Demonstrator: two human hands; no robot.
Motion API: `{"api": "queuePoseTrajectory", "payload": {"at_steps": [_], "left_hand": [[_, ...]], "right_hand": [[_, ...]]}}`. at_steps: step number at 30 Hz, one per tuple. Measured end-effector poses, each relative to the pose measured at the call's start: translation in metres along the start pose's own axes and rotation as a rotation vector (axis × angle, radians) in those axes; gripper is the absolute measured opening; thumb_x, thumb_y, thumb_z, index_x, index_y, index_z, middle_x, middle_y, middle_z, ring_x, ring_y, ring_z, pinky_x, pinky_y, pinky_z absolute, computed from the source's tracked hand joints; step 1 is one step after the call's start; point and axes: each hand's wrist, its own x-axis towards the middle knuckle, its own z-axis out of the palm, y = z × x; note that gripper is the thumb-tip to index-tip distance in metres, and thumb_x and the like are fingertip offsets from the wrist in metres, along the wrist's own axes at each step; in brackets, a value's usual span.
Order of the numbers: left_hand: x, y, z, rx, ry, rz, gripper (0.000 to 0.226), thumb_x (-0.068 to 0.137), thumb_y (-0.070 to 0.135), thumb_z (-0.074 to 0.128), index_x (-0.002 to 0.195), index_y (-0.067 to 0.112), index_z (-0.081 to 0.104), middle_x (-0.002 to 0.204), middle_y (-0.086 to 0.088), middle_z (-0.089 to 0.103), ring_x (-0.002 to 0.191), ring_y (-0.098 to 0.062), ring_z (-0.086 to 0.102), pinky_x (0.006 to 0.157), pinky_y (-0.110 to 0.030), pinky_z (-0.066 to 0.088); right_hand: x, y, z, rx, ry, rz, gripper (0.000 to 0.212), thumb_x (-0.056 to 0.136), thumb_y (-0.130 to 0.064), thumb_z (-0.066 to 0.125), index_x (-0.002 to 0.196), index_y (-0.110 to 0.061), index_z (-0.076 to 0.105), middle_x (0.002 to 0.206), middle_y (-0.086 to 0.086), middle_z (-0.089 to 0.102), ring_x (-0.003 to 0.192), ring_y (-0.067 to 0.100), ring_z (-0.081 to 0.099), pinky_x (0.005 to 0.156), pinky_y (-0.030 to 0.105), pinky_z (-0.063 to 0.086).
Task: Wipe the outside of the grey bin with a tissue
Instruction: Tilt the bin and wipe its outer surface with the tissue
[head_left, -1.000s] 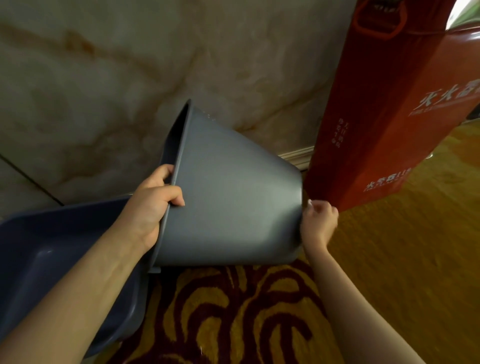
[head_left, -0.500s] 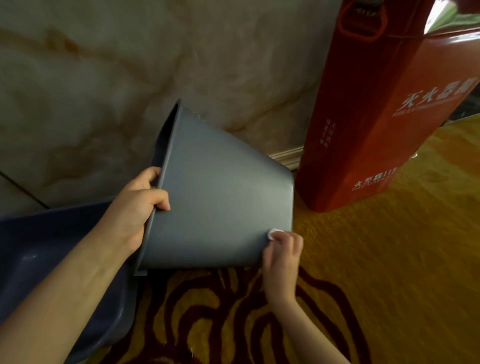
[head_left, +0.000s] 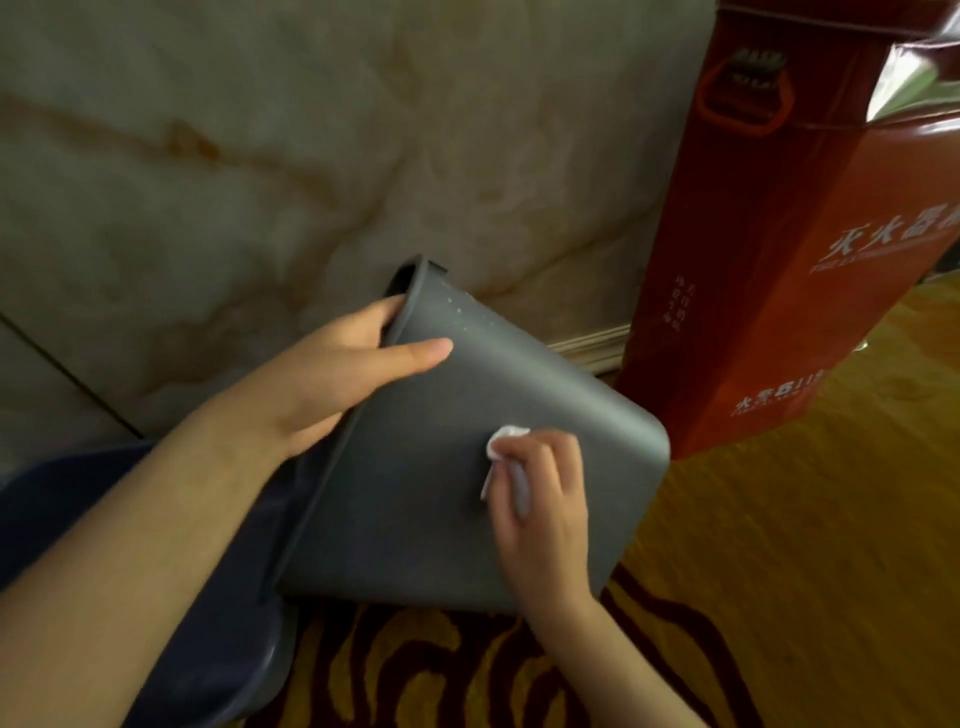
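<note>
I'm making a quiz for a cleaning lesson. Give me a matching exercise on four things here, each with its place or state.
Things:
1. grey bin
2. tissue
3. left hand
4. red box

Places or states:
A. grips the bin's rim
B. tipped on its side
C. stands by the wall
D. pressed on the bin by the right hand

Pairs: 1-B, 2-D, 3-A, 4-C

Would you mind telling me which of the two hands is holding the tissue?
The right hand, pressing the white tissue against the grey bin's side. The left hand only grips the bin's rim.
</note>
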Motion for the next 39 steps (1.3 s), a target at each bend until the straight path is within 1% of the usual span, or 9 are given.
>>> {"api": "queuePoseTrajectory", "payload": {"at_steps": [3,11,16,20,24,30,34,36,39], "left_hand": [[0.013,0.007,0.01,0.106,0.104,0.03,0.028,0.088,0.003,0.052,0.112,0.014,0.059,0.092,-0.001,0.073,0.077,-0.009,0.07,0.07,-0.023,0.058],[-0.001,-0.017,0.006,0.019,0.173,0.173,0.029,0.085,0.002,0.053,0.102,0.022,0.065,0.094,0.002,0.076,0.087,-0.014,0.071,0.068,-0.021,0.054],[-0.013,-0.037,0.017,-0.075,0.195,0.295,0.027,0.076,0.018,0.06,0.1,0.028,0.069,0.098,0.003,0.074,0.093,-0.011,0.068,0.071,-0.018,0.052],[-0.021,-0.061,0.021,-0.117,0.188,0.223,0.04,0.076,0.021,0.059,0.116,0.021,0.06,0.108,0.006,0.071,0.106,-0.008,0.063,0.078,-0.015,0.05],[-0.028,-0.073,0.009,-0.179,0.171,0.122,0.038,0.075,0.014,0.058,0.114,0.017,0.06,0.105,0.002,0.073,0.099,-0.013,0.067,0.073,-0.019,0.053],[-0.032,-0.067,-0.007,-0.231,0.168,0.022,0.049,0.079,0.045,0.046,0.117,0.017,0.06,0.118,0.001,0.068,0.113,-0.011,0.06,0.097,-0.028,0.046],[-0.023,-0.068,-0.007,-0.247,0.282,-0.08,0.044,0.091,0.038,0.041,0.119,0.008,0.059,0.12,-0.006,0.066,0.114,-0.015,0.059,0.108,-0.037,0.036],[-0.022,-0.071,-0.007,-0.318,0.274,-0.087,0.038,0.091,0.036,0.042,0.107,0.012,0.067,0.112,-0.005,0.07,0.108,-0.015,0.063,0.1,-0.035,0.043],[-0.024,-0.071,-0.005,-0.41,0.227,-0.112,0.04,0.08,0.044,0.047,0.094,0.018,0.074,0.105,-0.002,0.073,0.097,-0.012,0.068,0.076,-0.025,0.054]], "right_hand": [[-0.015,0.0,0.001,-0.003,-0.07,0.012,0.015,0.082,-0.003,0.059,0.095,-0.011,0.057,0.098,-0.007,0.047,0.091,-0.003,0.046,0.081,0.011,0.04],[0.058,-0.039,-0.021,0.108,0.138,0.079,0.011,0.085,-0.008,0.057,0.095,-0.008,0.062,0.092,0.004,0.056,0.082,-0.002,0.048,0.075,0.004,0.037],[0.103,-0.073,-0.002,0.155,-0.061,0.03,0.017,0.087,-0.004,0.056,0.101,-0.006,0.066,0.1,0.01,0.058,0.094,0.013,0.054,0.082,0.016,0.039],[0.091,-0.068,0.014,0.08,-0.159,0.023,0.016,0.088,-0.002,0.056,0.099,-0.003,0.067,0.1,0.011,0.06,0.099,0.026,0.057,0.084,0.027,0.044],[0.074,-0.04,0.012,-0.081,-0.098,-0.044,0.012,0.083,-0.001,0.061,0.093,-0.004,0.066,0.093,0.014,0.06,0.089,0.028,0.056,0.078,0.022,0.037],[0.056,0.05,-0.032,-0.262,0.11,0.272,0.017,0.083,0.002,0.059,0.098,-0.003,0.066,0.102,0.018,0.057,0.094,0.033,0.056,0.076,0.016,0.032],[0.048,0.074,-0.042,-0.221,0.167,0.5,0.019,0.09,-0.005,0.053,0.105,-0.004,0.064,0.111,0.017,0.055,0.099,0.029,0.056,0.077,0.02,0.034],[0.046,0.054,-0.032,-0.23,0.208,0.368,0.017,0.087,-0.001,0.056,0.101,-0.001,0.064,0.102,0.02,0.058,0.094,0.03,0.057,0.075,0.01,0.03],[0.027,-0.001,0.004,-0.102,0.061,0.018,0.014,0.084,-0.004,0.055,0.096,-0.003,0.063,0.093,0.016,0.058,0.088,0.022,0.053,0.078,0.007,0.032]]}}
